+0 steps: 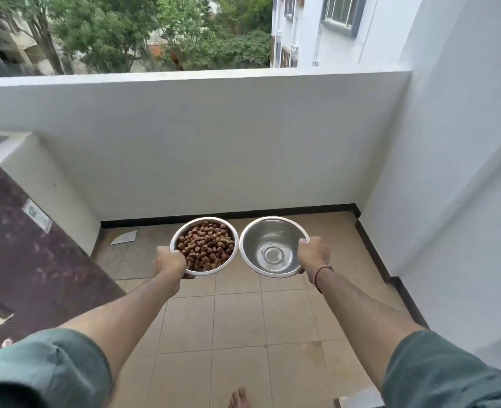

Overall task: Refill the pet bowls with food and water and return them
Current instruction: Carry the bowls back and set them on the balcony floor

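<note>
Two steel pet bowls are held side by side in the air over a tiled balcony floor. The food bowl (214, 223) on the left is full of brown kibble (206, 244); my left hand (169, 263) grips its near left rim. The water bowl (268, 248) on the right looks shiny inside, with clear water low in it; my right hand (314, 254) grips its right rim, thumb over the edge. The rims of the two bowls nearly touch.
A grey mat (131, 254) lies on the floor by the left corner, with a flat grey sheet (124, 237) on it. A white parapet wall (214, 142) closes the far side. A dark door (22, 245) stands open at left. My bare foot (239, 399) shows at the bottom.
</note>
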### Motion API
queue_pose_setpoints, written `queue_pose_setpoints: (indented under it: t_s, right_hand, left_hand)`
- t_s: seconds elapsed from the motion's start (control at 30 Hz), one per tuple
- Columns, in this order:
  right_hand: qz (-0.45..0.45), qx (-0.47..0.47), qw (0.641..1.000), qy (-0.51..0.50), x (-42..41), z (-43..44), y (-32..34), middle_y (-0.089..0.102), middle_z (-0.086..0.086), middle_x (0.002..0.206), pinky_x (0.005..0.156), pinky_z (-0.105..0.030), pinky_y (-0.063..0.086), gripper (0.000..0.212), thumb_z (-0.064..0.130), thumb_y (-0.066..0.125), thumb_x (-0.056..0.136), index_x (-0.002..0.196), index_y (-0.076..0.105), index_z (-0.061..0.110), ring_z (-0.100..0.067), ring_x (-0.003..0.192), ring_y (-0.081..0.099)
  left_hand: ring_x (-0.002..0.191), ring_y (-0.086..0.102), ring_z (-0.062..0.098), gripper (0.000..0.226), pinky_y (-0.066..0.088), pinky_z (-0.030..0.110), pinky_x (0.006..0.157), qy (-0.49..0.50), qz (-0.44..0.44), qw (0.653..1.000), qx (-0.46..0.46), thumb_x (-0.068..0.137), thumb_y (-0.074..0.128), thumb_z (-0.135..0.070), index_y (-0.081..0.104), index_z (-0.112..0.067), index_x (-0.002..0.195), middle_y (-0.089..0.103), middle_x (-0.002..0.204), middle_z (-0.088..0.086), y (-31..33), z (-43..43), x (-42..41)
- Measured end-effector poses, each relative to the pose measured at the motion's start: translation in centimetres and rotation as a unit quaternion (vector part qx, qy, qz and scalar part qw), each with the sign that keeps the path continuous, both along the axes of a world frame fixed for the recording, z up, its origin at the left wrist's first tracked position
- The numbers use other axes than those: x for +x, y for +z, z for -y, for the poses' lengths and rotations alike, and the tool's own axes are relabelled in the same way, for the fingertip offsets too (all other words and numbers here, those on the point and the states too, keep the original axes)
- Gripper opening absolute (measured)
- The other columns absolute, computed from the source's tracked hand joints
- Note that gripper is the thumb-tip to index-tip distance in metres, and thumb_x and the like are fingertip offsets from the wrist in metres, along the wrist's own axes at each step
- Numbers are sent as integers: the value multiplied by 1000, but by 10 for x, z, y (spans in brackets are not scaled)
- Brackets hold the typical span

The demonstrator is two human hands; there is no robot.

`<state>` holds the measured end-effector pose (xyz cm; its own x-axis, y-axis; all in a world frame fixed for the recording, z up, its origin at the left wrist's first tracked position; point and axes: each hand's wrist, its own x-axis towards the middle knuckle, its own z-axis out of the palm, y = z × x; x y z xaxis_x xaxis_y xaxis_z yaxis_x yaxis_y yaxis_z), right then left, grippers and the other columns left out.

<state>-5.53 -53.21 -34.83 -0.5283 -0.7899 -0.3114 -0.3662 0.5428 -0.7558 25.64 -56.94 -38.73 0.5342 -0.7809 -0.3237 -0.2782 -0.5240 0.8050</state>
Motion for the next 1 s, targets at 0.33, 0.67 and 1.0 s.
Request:
queue_pose_setpoints:
  t_s: [0.33,0.67,1.0]
  right_hand:
    - [1,8,1000,-12,-14,113,-14,65,-21,103,53,-37,57,30,21,48,101,110,63,-3,-43,89,68]
    - [-8,24,1000,10,-53,224,-74,64,-15,100,58,-42,58,25,24,49,103,106,62,3,-36,90,65]
    - [-11,47,999,15,-93,330,-180,67,-17,104,82,-40,47,25,24,52,103,104,63,1,-36,98,61]
  left_hand:
    - [96,61,37,28,44,26,29,-17,21,999,45,100,44,-11,48,-4,126,54,121,20,-7,111,-12]
    - [95,67,42,28,60,44,48,-13,18,998,63,93,50,-19,47,-9,120,58,116,18,-74,230,-31]
    - [77,70,43,23,56,42,37,18,-12,995,93,97,53,-15,55,-3,116,61,109,21,-183,320,-64]
